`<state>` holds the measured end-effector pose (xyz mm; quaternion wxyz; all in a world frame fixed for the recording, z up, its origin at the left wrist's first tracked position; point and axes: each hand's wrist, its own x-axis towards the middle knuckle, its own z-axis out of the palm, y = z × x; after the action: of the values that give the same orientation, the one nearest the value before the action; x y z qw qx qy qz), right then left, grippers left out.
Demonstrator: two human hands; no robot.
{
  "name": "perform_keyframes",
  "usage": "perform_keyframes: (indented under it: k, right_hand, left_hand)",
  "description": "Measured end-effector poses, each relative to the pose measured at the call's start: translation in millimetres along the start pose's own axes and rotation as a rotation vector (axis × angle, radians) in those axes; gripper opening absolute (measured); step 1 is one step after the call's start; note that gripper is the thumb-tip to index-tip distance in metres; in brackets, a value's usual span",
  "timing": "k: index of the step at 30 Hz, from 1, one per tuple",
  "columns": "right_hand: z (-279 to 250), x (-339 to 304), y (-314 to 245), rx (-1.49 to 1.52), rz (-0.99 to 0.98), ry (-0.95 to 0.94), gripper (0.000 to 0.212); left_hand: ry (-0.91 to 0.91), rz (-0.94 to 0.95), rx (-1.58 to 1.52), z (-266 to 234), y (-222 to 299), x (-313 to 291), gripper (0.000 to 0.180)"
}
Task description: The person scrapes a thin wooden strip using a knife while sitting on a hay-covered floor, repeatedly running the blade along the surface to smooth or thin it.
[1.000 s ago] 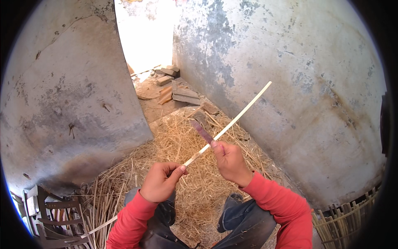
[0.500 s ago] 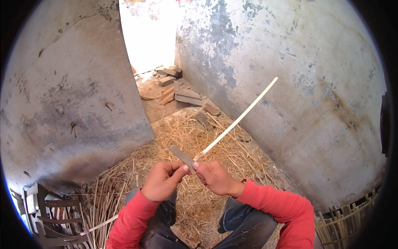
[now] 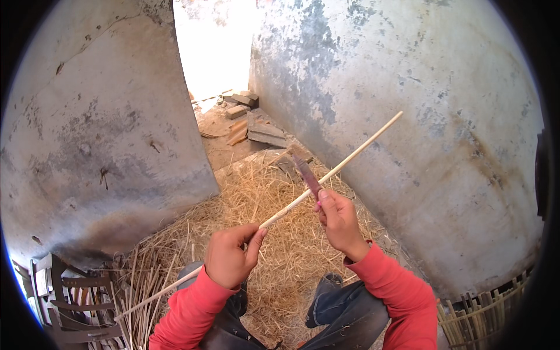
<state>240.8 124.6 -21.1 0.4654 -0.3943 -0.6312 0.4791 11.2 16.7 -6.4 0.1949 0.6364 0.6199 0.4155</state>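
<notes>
- Left grip (image 3: 233,256): clenched around pale stick (image 3: 361,147).
- Right grip (image 3: 341,224): grasping knife (image 3: 306,174), crossing stick.
- Stick slants above floor straw (image 3: 283,259), rising toward the wall (image 3: 443,116) at right.

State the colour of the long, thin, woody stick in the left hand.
Pale yellow: the long, thin, woody stick shows best in the head view.
</notes>
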Motion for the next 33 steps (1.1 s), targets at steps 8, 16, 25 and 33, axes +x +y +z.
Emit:
perform_keyframes:
  k: [8, 16, 25, 33]
  right_hand:
    - [-23.8, 17.6, 5.4, -0.209, -0.178, 0.254, 0.041]
    - [28.1, -10.4, -0.2, -0.273, -0.211, 0.005, 0.042]
    - [30.2, -8.6, 14.1, -0.125, -0.091, -0.117, 0.046]
    - [15.4, -5.0, -13.5, 0.247, 0.350, -0.407, 0.050]
  left_hand:
    - [0.174, 0.205, 0.100, 9.9, 5.8, -1.1, 0.008]
    - [0.179, 0.179, -0.012, 17.5, 10.3, -1.1, 0.010]
    - [0.121, 0.104, -0.028, 11.9, 13.2, -3.2, 0.010]
    - [0.063, 0.024, -0.072, 5.7, 13.9, -3.4, 0.012]
